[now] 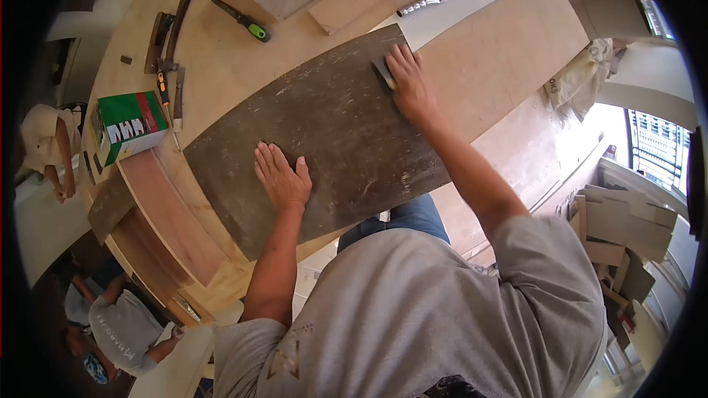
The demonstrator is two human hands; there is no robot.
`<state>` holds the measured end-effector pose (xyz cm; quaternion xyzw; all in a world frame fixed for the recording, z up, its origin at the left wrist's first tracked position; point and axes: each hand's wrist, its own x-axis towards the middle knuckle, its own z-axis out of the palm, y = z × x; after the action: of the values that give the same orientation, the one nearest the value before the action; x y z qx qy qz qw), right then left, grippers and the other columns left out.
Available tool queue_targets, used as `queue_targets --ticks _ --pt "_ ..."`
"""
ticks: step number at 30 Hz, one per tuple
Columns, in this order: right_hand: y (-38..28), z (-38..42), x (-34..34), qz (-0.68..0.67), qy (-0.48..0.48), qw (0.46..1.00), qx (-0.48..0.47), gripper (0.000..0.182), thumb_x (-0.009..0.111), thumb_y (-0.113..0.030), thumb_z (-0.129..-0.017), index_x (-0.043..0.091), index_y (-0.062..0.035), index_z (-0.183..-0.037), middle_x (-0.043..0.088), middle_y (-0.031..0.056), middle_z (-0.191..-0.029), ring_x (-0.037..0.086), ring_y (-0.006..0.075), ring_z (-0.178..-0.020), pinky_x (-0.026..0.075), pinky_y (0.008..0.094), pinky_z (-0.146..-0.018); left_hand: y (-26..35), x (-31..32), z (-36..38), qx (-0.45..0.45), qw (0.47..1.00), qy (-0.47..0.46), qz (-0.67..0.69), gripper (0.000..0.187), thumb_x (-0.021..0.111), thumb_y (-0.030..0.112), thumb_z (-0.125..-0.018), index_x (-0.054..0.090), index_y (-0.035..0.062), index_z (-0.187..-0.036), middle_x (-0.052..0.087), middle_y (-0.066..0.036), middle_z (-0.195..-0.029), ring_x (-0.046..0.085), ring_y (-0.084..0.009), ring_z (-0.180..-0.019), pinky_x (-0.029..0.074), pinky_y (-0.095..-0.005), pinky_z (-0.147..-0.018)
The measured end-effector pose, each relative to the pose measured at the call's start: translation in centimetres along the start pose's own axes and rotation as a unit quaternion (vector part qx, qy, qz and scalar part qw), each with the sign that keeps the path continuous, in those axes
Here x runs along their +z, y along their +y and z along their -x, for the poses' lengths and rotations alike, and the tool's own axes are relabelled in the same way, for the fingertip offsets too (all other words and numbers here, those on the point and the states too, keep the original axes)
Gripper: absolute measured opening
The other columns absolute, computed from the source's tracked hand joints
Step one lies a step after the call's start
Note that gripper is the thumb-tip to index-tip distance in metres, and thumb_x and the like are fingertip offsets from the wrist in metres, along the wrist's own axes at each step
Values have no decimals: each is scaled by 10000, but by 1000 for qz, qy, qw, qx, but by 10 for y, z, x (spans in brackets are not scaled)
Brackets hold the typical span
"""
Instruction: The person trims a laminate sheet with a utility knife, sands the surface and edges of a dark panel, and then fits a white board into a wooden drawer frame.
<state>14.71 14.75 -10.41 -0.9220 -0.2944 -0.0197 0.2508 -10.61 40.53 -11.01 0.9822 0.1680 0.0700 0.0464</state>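
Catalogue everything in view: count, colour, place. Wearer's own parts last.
Table: one, pale wood, centre
Board: one, dark brown, on table
Small tool: one, dark and yellowish, board's upper right
Box: one, green, red and white, table's left
Screwdriver: one, orange and black, beside box
Curved handle: one, dark, upper left
Green-handled tool: one, green and black, above board
Silvery tool: one, silver, top
Plank: one, reddish, below box
Sack: one, off-white, right of table
Panels: several, brown and grey, far right
Other people: at least two, light tops, left
Clutter: uncounted, too small or dim
Shirt: one, grey, bottom
Left hand: one, bare, flat on board
Right hand: one, bare, at small tool
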Motion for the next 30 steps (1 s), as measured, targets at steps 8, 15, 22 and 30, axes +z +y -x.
queue_targets --ticks 8,15,22,30 --pt "3 43 2 6 42 997 61 628 581 86 -779 535 16 -1401 488 225 -1529 370 403 -1487 265 564 -1222 -1 -2 2 -2 1000 -18 20 770 579 401 -982 304 -49 -1544 301 -332 -1613 277 -497 -1504 219 -595 -1216" --pt "7 110 0 56 9 995 78 694 557 80 -774 483 26 -1462 456 234 -1562 336 408 -1512 205 574 -1244 -2 1 2 -12 999 -19 31 782 586 408 -979 319 -69 -1538 290 -332 -1618 265 -492 -1512 213 -592 -1220" --pt "-130 -24 77 156 -147 972 -94 649 540 -248 -918 460 -11 -1517 344 171 -1653 248 353 -1558 154 564 -1270 0 6 2 -98 994 -5 -39 729 576 363 -998 354 -104 -1511 325 -349 -1592 312 -497 -1487 258 -582 -1199" --pt "-60 110 11 -52 -69 990 -113 618 627 18 -761 599 -34 -1376 551 167 -1477 408 325 -1480 263 504 -1248 -4 9 4 -84 996 15 -40 718 486 432 -1042 378 -112 -1498 341 -348 -1583 308 -486 -1493 247 -571 -1208"
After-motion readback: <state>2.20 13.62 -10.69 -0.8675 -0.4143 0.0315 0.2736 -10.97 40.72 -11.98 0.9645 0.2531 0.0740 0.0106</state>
